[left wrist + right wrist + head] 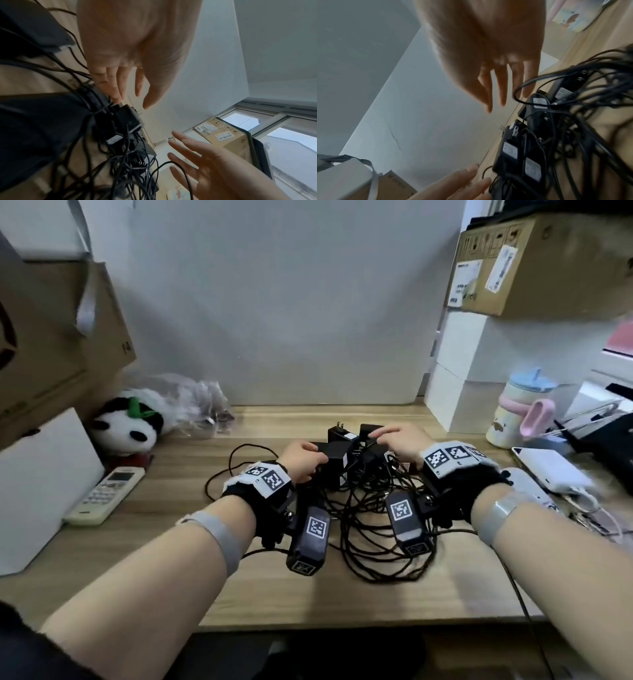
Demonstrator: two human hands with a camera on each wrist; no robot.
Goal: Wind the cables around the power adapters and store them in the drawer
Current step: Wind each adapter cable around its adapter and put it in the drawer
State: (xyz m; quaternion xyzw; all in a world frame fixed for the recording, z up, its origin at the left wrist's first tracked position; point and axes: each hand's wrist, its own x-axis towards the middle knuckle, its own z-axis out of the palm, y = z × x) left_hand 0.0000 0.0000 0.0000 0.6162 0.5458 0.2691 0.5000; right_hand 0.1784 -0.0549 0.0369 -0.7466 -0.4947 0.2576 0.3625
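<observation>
Plainly nothing had yet been wound or stored: the black power adapters [342,455] lay heaped mid-desk [308,594] with their cables [370,529] in one loose tangle toward the near edge, and no drawer showed in any view. About five adapters could be counted, though the heap hid some, and the cables were too knotted to number. The left hand [301,460] curled its fingers onto the heap's left side while the right hand [399,440] hovered over its far right with fingers straight and spread, gripping nothing.
</observation>
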